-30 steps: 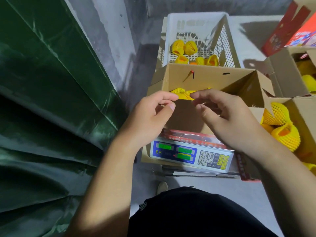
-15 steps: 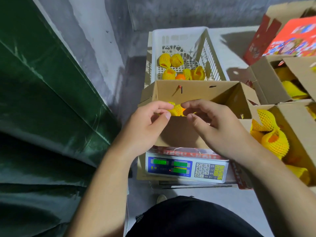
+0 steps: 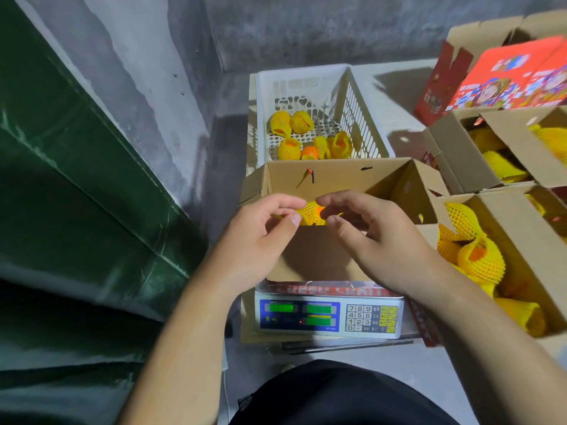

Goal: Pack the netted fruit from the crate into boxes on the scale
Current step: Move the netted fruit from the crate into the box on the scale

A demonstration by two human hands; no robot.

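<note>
Both the left hand (image 3: 260, 228) and right hand (image 3: 372, 231) pinch one round orange fruit in yellow foam netting (image 3: 311, 213) with curled fingertips above the open brown cardboard box (image 3: 331, 176).

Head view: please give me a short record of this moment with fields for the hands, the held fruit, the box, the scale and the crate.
left hand: pinches the net of the held fruit
right hand: pinches the same net from the other side
held fruit: orange in a yellow net, at the near rim of the box
box: open cardboard, standing on the scale
scale: green displays lit, digits unreadable
crate: white plastic, behind the box, a few netted fruits inside
side boxes: right of the scale, holding netted fruit
</note>
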